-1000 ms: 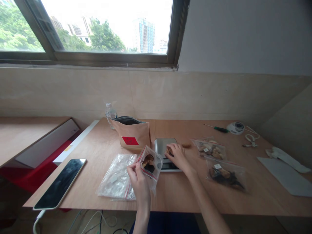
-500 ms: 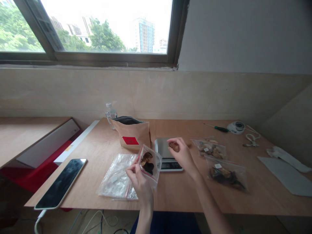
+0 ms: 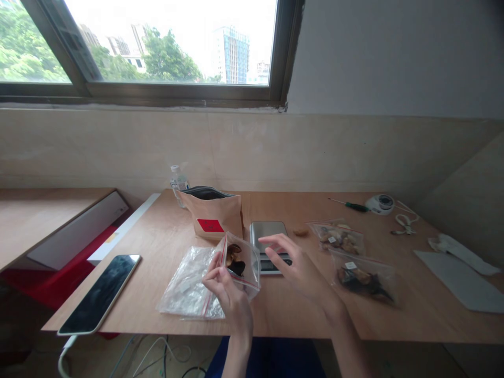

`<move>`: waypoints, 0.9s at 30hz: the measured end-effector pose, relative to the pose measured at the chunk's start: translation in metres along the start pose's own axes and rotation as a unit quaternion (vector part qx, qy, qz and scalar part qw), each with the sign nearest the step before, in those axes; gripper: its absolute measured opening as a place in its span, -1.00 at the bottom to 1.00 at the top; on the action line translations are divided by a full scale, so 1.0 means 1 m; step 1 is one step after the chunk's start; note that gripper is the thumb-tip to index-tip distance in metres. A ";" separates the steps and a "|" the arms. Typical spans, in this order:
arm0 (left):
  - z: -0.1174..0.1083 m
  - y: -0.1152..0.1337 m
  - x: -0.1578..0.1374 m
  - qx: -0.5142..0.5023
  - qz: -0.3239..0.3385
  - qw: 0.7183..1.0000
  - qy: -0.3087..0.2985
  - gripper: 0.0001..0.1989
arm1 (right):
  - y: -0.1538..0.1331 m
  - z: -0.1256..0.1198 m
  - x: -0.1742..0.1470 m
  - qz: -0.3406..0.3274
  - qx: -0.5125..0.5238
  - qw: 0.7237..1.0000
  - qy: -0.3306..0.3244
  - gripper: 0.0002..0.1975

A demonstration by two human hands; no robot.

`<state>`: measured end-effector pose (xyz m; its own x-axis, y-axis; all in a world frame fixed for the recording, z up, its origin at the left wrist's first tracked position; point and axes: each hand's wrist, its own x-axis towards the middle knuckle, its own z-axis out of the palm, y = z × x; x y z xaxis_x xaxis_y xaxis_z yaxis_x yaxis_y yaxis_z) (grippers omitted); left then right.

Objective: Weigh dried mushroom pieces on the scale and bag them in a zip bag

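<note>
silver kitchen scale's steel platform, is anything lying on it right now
No, the silver kitchen scale shows a bare steel platform, and the right hand hovers open just in front of it.

I am reading nothing: red label (image 3: 210, 225) on the kraft pouch (image 3: 213, 215) and the scale (image 3: 269, 245) display are showing illegible.

The left hand (image 3: 228, 294) pinches a small bag (image 3: 241, 261) of clear, glossy plastic film. Just beyond it sits a scale (image 3: 269, 237) with a brushed metal top, and a matt brown paper pouch (image 3: 212, 216). Beneath lies smooth, matt wood table (image 3: 283, 310); left, a glossy glass-faced phone (image 3: 99, 294).
</note>
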<state>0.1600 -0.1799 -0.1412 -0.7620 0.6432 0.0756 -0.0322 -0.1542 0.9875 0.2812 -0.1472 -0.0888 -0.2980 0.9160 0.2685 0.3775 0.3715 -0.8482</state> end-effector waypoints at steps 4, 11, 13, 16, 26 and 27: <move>-0.001 0.003 -0.002 -0.024 0.019 1.000 -0.004 -0.81 | 0.014 0.016 -0.020 0.063 0.050 0.997 -0.022 -0.45; 0.000 0.002 -0.008 -0.028 0.008 0.995 -0.091 -0.78 | 0.020 0.041 -0.031 0.088 0.143 0.985 0.036 -0.72; 0.000 -0.001 -0.005 -0.015 0.005 0.994 -0.106 -0.78 | 0.024 0.041 -0.032 0.092 0.156 0.981 0.075 -0.71; -0.001 -0.010 0.007 0.006 0.002 0.995 -0.100 -0.73 | 0.034 0.034 -0.038 0.086 0.158 0.976 0.120 -0.72; -0.004 -0.021 0.013 -0.045 -0.061 0.922 -0.379 -0.59 | 0.071 0.012 -0.056 0.131 0.213 0.926 0.285 -0.71; -0.003 -0.021 0.011 -0.062 -0.063 0.917 -0.390 -0.60 | 0.074 0.013 -0.056 0.141 0.225 0.912 0.311 -0.69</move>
<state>0.1499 -0.1717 -0.1616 -0.0541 0.9949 0.0851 -0.1975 -0.0943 0.9758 0.3138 -0.1728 -0.1723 0.3635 0.9264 0.0981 -0.0780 0.1352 -0.9877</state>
